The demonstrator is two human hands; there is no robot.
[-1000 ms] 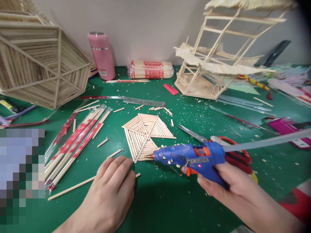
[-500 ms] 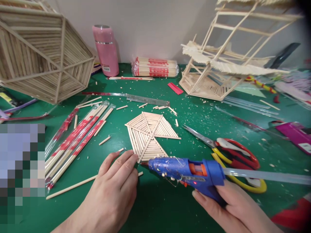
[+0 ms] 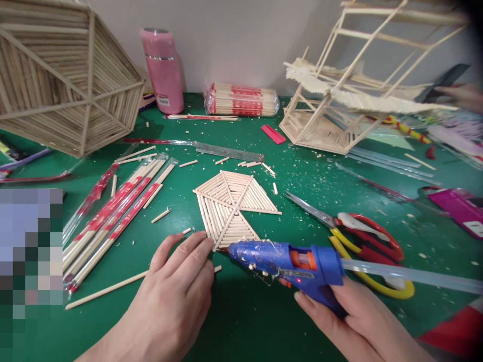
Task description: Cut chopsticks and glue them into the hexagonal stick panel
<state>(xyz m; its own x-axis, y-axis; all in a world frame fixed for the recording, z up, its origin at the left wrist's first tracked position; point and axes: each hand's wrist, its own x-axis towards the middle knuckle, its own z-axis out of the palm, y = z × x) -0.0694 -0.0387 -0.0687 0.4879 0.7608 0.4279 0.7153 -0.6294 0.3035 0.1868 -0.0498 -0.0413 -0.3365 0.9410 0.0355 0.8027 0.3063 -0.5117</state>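
A small web-shaped panel of wooden sticks (image 3: 237,207) lies flat on the green table, with one wedge open at its right. My left hand (image 3: 181,281) is closed at its near left corner, fingertips pressed together against the edge. A long stick (image 3: 107,289) passes beneath this hand, its other end showing past the fingers. My right hand (image 3: 350,317) is wrapped around the handle of a blue hot glue gun (image 3: 287,261). The nozzle points left and meets the panel's near edge beside my left fingertips. A clear glue stick (image 3: 411,275) juts from the gun's back.
Red-and-yellow scissors (image 3: 362,236) lie right of the panel. Wrapped chopsticks (image 3: 116,221) lie left. Behind stand a large stick panel (image 3: 71,75), a pink flask (image 3: 163,70), a chopstick pack (image 3: 243,99) and a stick-built frame (image 3: 320,118). Another person's hand (image 3: 462,95) shows far right.
The view has shifted slightly. The glue gun's nozzle sits a little closer to my left fingertips along the panel's edge. Another person's hand has appeared at the far right, by a dark object.
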